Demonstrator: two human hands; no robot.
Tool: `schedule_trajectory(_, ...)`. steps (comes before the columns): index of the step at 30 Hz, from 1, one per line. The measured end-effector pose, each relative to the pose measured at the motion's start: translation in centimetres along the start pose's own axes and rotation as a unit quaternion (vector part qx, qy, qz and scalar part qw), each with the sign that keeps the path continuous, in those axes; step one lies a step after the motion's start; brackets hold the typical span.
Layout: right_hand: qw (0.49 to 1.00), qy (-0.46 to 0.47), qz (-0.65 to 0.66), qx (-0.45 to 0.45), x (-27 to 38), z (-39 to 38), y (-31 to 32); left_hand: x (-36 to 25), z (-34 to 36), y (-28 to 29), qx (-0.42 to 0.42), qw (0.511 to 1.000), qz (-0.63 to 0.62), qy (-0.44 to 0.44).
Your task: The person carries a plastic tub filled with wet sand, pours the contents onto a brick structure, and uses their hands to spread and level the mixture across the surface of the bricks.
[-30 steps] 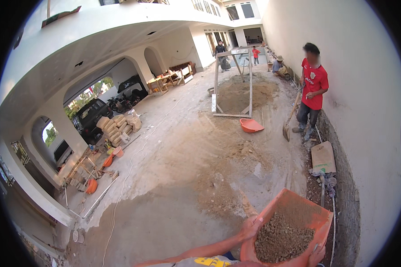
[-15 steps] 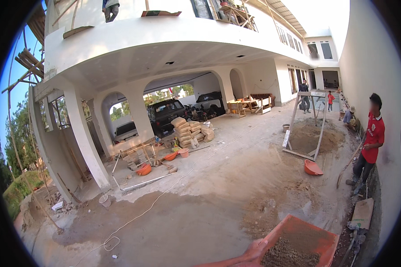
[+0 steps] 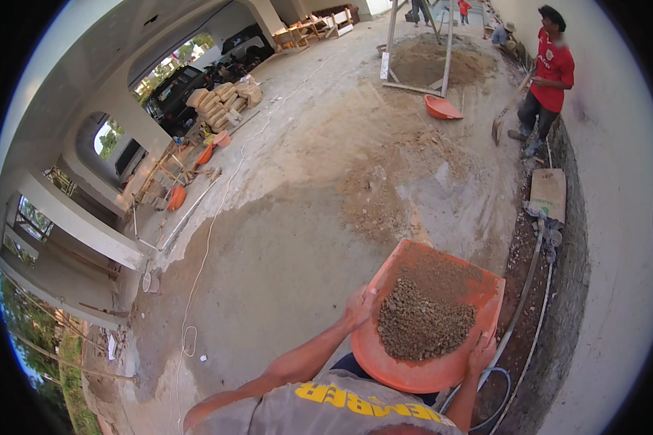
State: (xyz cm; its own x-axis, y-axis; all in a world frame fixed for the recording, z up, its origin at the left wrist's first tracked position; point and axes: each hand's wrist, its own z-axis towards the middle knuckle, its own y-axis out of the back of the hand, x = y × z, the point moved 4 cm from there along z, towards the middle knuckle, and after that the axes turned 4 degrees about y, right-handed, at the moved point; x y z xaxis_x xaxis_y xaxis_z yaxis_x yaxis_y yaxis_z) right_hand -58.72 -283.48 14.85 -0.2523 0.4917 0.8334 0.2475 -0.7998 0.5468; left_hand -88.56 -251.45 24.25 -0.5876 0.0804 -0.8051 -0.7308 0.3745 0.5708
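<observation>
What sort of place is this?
Probably a construction site beside a large building: stacked sacks, a heap of sandy material by a tall frame, and an orange scoop loaded with gravelly material.

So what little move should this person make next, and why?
Probably tilt up the far edge of the held orange scoop a little: the left hand and right hand grip its opposite sides, the loose gravel is heaped toward its rounded near end, and the straight far edge looks likeliest to spill.
</observation>
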Motion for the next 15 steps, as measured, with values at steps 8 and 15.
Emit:
schedule_trajectory(8, 0.975, -0.155, -0.146, 0.058, -10.5, 0.0, 2.7, 12.4, -1.7, -16.4, 0.152, 0.973, 0.096, 0.143)
schedule_trajectory(15, 0.946, -0.226, -0.175, 0.156, -23.0, -1.8, -10.0, 34.2, -0.7, -23.8, 0.144, 0.948, 0.169, 0.228)
